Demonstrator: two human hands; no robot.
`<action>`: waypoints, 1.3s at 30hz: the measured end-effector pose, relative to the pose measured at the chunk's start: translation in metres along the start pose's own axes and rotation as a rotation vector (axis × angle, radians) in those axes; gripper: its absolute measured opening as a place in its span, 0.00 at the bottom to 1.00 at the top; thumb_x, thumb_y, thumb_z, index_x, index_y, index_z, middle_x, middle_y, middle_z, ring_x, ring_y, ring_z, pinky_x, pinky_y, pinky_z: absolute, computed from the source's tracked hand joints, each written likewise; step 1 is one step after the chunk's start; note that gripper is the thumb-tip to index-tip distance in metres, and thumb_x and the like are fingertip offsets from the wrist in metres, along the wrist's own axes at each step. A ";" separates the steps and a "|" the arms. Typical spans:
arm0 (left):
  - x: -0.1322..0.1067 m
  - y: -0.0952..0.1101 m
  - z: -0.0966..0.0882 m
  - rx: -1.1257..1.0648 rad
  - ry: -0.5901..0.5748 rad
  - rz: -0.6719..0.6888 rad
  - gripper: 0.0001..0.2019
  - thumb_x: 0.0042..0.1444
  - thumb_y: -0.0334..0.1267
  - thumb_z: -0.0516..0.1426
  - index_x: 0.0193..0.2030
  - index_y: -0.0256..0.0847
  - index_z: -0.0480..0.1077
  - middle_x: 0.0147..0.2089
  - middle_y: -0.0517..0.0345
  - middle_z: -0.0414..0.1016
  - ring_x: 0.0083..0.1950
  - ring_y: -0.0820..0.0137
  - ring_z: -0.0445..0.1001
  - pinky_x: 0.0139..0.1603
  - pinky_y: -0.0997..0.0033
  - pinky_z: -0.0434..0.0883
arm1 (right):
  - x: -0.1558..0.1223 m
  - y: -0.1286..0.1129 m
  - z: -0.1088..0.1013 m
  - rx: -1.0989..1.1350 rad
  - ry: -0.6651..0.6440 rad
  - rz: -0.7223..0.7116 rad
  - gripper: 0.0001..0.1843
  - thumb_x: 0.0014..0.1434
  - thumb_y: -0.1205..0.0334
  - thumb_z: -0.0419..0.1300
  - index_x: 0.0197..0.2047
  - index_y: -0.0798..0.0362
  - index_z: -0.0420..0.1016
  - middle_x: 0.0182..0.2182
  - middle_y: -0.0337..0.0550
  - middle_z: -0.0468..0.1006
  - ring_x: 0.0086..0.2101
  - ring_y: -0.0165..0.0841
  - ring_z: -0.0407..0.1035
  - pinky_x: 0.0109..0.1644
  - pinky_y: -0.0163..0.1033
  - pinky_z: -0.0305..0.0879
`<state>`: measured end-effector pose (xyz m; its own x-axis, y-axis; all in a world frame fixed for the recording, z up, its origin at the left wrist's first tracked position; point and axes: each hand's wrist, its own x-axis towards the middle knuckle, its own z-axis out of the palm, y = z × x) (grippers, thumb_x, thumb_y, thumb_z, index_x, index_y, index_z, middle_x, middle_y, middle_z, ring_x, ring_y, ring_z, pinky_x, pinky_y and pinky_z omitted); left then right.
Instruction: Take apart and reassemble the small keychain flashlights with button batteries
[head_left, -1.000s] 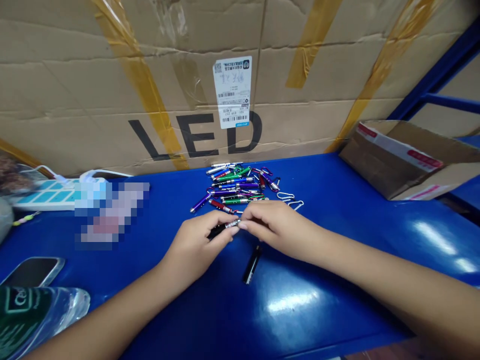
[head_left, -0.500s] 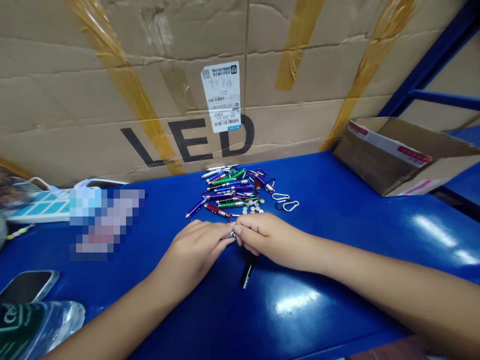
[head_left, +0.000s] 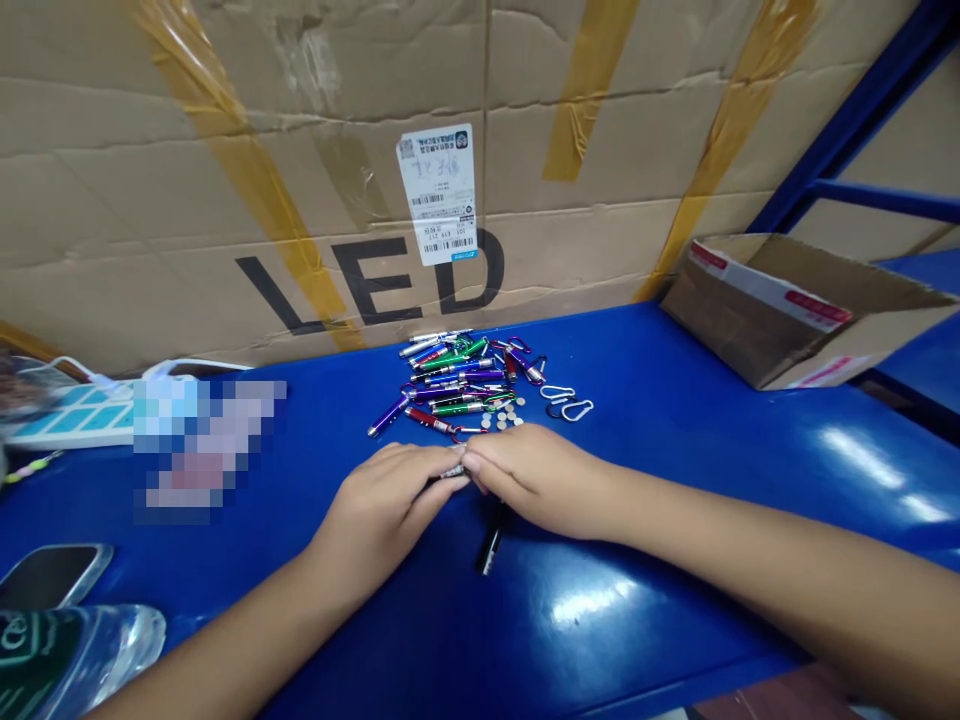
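Observation:
My left hand (head_left: pixel 390 495) pinches a small silvery piece (head_left: pixel 453 470) between thumb and fingers; most of it is covered, so its kind cannot be told. Closed fingertips of my right hand (head_left: pixel 536 480) meet it at the same piece from the other side. Under the right hand a black tube (head_left: pixel 489 552) sticks out, its upper end hidden; whether it lies on the table or hangs from the fingers is unclear. Just beyond both hands lies a pile of coloured metal pen-like keychain lights (head_left: pixel 457 378). Several button cells (head_left: pixel 502 418) and silver carabiner clips (head_left: pixel 576 410) lie beside it.
A cardboard wall marked LED (head_left: pixel 360 180) stands behind the blue table (head_left: pixel 637 620). To the right is an open carton (head_left: pixel 757 330). On the left are a power strip (head_left: pixel 75 415), a phone (head_left: pixel 56 577) and a plastic bottle (head_left: pixel 112 650).
The view has shifted slightly, so the scene sits a little further left. Both hands stay together at the small silvery piece, with slightly more of it showing by the left fingers.

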<state>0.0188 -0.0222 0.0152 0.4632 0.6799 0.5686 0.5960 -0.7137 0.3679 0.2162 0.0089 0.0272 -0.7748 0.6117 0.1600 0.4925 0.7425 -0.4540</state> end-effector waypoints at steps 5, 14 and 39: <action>0.004 0.003 -0.004 -0.119 -0.097 -0.192 0.07 0.59 0.37 0.56 0.41 0.42 0.75 0.36 0.60 0.81 0.34 0.71 0.78 0.36 0.76 0.73 | 0.000 -0.003 -0.001 0.043 0.027 0.055 0.23 0.70 0.59 0.37 0.29 0.55 0.64 0.22 0.38 0.69 0.23 0.26 0.59 0.29 0.33 0.50; 0.015 0.008 -0.006 -0.576 -0.316 -0.577 0.04 0.53 0.37 0.58 0.33 0.40 0.73 0.25 0.63 0.77 0.27 0.74 0.76 0.31 0.78 0.72 | -0.004 0.013 -0.012 -0.625 0.154 -0.395 0.16 0.67 0.66 0.44 0.32 0.54 0.69 0.23 0.41 0.71 0.24 0.29 0.59 0.28 0.37 0.45; 0.005 -0.011 0.002 -0.013 -0.139 -0.378 0.13 0.59 0.44 0.55 0.46 0.42 0.74 0.45 0.55 0.80 0.45 0.64 0.78 0.45 0.68 0.74 | -0.018 0.074 -0.057 -0.383 -0.218 0.321 0.05 0.51 0.66 0.60 0.30 0.54 0.78 0.31 0.44 0.76 0.31 0.33 0.67 0.33 0.36 0.56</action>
<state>0.0155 -0.0104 0.0128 0.2975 0.9107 0.2865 0.7334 -0.4102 0.5421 0.2887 0.0684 0.0409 -0.6058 0.7835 -0.1384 0.7956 0.5989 -0.0913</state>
